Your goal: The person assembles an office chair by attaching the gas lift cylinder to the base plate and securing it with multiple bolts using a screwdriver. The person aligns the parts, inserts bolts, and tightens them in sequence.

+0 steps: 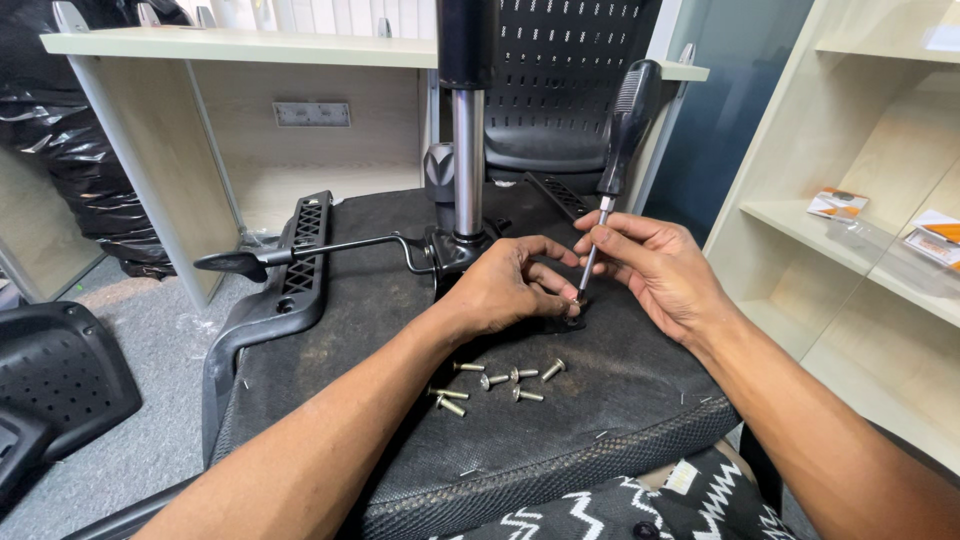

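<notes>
Patterned cloth (600, 510) fills the lower edge of the frame, under an upturned chair seat (560, 400). Centre frame, the left hand (505, 290) has its fingers pinched on a screw (578, 298) at a black bracket, while the right hand (650, 265) has its fingers closed on the screwdriver (620, 140) shaft, tip on that screw. Seven loose screws (500, 382) lie just below — fastening appears barely begun. Gas-lift column (467, 150) and lever (300, 255) stand upper centre and left.

Wooden desk (240, 45), black bin bags (60, 150), pale shelves (860, 290) holding orange-white packets (838, 203).
</notes>
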